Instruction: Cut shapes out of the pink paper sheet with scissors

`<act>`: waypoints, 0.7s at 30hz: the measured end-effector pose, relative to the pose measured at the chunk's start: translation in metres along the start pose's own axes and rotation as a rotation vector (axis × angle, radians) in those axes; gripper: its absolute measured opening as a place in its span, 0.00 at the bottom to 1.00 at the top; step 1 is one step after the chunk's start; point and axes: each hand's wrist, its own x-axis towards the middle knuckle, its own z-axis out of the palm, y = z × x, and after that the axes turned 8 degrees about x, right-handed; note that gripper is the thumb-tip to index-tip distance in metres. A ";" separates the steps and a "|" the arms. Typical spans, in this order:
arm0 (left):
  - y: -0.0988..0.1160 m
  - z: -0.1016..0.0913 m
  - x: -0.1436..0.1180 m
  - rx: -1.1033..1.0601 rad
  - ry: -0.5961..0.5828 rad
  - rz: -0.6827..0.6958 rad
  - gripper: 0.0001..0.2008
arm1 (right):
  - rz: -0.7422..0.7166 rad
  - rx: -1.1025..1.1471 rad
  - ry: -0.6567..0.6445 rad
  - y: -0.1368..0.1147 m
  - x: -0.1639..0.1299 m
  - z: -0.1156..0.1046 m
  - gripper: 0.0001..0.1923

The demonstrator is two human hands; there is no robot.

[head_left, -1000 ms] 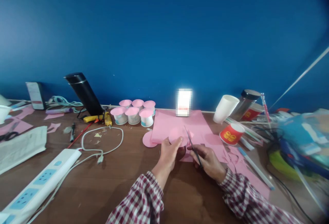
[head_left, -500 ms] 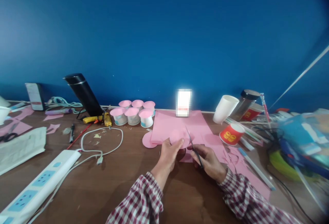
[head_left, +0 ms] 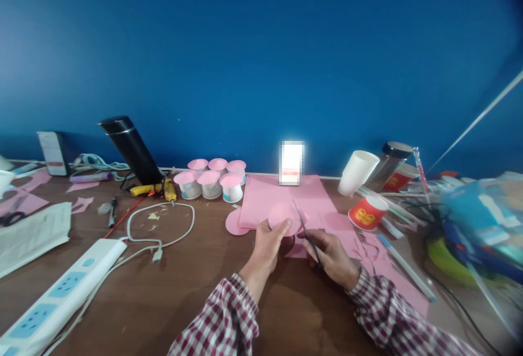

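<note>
Between thumb and fingers, my left hand [head_left: 267, 250] pinches a round pink paper disc [head_left: 281, 218]. My right hand [head_left: 332, 258] grips a pair of scissors [head_left: 309, 239], its blades pointing up and away beside the disc's right edge. Whether the blades touch the paper I cannot tell. Behind both hands lies a stack of pink paper sheets [head_left: 261, 195]. Another pink disc [head_left: 236, 223] rests at the stack's left corner. Further left stand several paper cups [head_left: 210, 184] topped with pink discs.
On the left are a power strip [head_left: 65, 290], a white cable [head_left: 194, 220], a glue gun [head_left: 169, 190] and a black flask [head_left: 133, 149]. Rightward stand a red paper cup [head_left: 368, 213], white cups [head_left: 358, 171] and a jar [head_left: 394, 163]. Pink scraps [head_left: 404, 282] lie near my right sleeve.
The view has shifted very slightly. Both hands keep their hold on the disc and scissors, with almost no visible movement; the disc appears slightly turned toward the camera.
</note>
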 end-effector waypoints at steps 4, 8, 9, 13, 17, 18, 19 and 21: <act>0.001 0.000 -0.001 0.012 -0.004 -0.010 0.17 | -0.004 -0.007 0.000 -0.001 0.000 0.000 0.19; 0.003 0.002 -0.002 0.003 -0.003 -0.022 0.17 | -0.012 -0.024 0.004 -0.004 -0.001 0.001 0.20; 0.003 0.002 -0.002 -0.005 0.003 -0.023 0.17 | -0.011 -0.027 0.007 -0.005 -0.001 0.002 0.20; 0.003 0.002 -0.002 -0.017 0.022 -0.011 0.17 | 0.000 -0.027 0.015 -0.005 -0.001 0.002 0.20; 0.001 0.000 -0.001 0.020 -0.002 0.027 0.18 | -0.010 -0.027 -0.006 -0.004 0.000 0.001 0.19; 0.001 0.000 -0.001 0.024 -0.007 0.030 0.18 | -0.010 -0.025 -0.009 -0.004 0.000 0.001 0.18; 0.000 -0.001 0.000 0.024 -0.011 0.029 0.18 | -0.009 -0.019 -0.010 -0.003 0.000 0.001 0.18; -0.001 -0.001 0.000 0.026 -0.004 0.022 0.18 | -0.005 0.007 -0.009 -0.003 0.000 0.002 0.19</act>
